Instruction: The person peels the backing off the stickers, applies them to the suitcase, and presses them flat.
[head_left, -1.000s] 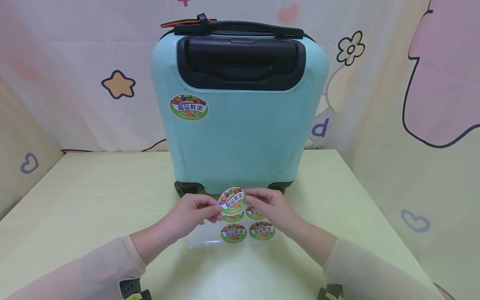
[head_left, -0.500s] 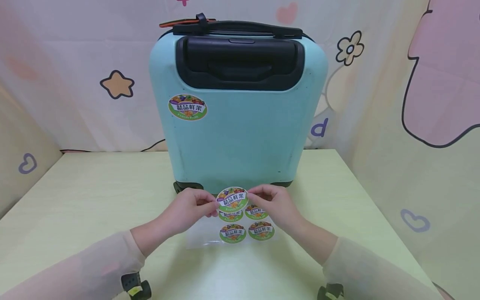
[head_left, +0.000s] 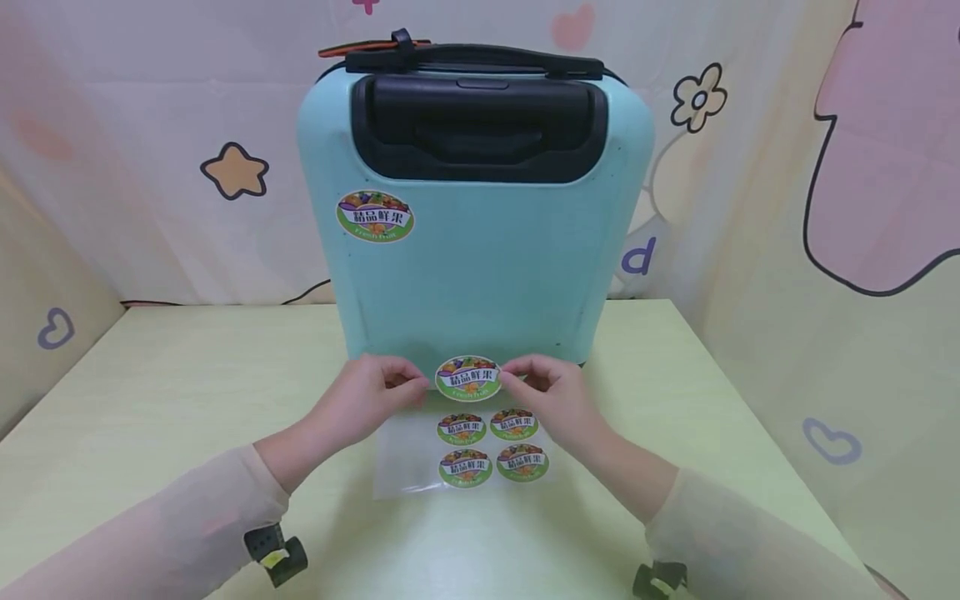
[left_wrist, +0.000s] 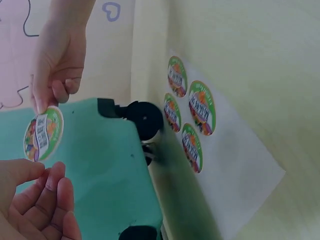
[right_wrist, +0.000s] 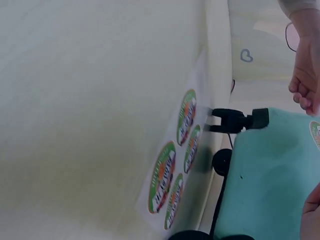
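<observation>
An oval fruit sticker [head_left: 468,379] is held upright before the lower part of a light-blue suitcase [head_left: 480,267]. My right hand [head_left: 558,400] pinches its right edge between thumb and forefinger. Beside its left edge, my left hand [head_left: 371,400] has its fingertips a small gap away, fingers loosely bent with nothing between them. In the left wrist view, the sticker [left_wrist: 44,134] hangs from the right fingers, just off the left thumb. A sticker sheet [head_left: 405,458] with several like stickers lies on the table below. Another oval sticker [head_left: 375,217] is on the suitcase's upper left.
The suitcase stands on the pale table [head_left: 187,400], its black handle recess [head_left: 480,125] facing me. A patterned cloth [head_left: 150,150] hangs behind and at both sides. Dark wheels [left_wrist: 145,120] show at the suitcase's base in the left wrist view.
Both hands have risen slightly toward the suitcase with the sticker, which has turned level. My left fingers, earlier at the sticker's left edge, are now slightly apart from it.
</observation>
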